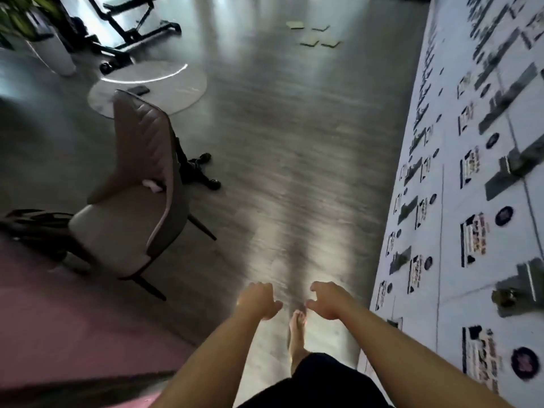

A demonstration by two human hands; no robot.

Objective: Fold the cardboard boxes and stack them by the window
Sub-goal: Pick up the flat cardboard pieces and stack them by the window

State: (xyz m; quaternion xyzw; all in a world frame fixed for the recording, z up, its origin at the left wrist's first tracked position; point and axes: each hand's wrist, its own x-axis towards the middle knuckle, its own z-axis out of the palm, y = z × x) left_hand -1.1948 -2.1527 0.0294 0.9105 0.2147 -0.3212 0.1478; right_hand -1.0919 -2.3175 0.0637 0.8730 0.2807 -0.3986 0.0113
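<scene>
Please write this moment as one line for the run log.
hands: left open, right open, both empty | flat cardboard pieces: on floor far ahead | chair: left

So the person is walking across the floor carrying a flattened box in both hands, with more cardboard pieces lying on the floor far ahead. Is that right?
Not quite. The head view shows both hands empty: the left hand and right hand hang in front with loosely curled fingers, holding nothing. The rest stands: flat cardboard pieces lie on the floor far ahead.
</scene>
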